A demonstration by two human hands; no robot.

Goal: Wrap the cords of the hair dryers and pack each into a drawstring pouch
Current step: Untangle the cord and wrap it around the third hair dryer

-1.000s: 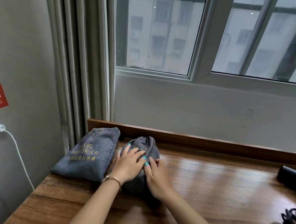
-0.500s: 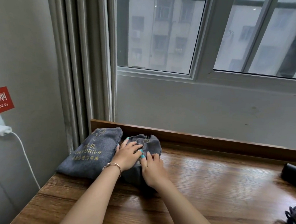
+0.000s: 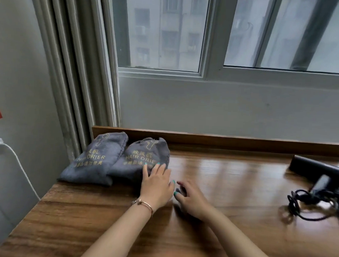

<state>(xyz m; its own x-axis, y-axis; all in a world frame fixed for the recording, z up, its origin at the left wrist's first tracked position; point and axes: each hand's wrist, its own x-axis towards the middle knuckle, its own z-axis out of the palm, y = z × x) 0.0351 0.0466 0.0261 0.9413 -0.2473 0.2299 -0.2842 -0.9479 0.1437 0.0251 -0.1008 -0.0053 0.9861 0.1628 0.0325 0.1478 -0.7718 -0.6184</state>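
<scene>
L hand (image 3: 156, 183) flat on rt pouch (image 3: 143, 158), R hand (image 3: 190, 198) released on bare desk (image 3: 230, 180) mid.

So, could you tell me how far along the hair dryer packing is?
Done: two filled grey pouches lie side by side. In hand: the left hand rests on the second pouch; the right hand holds nothing. Left: a black hair dryer with its loose cord.

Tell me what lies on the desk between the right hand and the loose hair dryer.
Nothing: the head view shows only bare wooden desk between the right hand and the hair dryer, whose tangled cord lies by it.
</scene>
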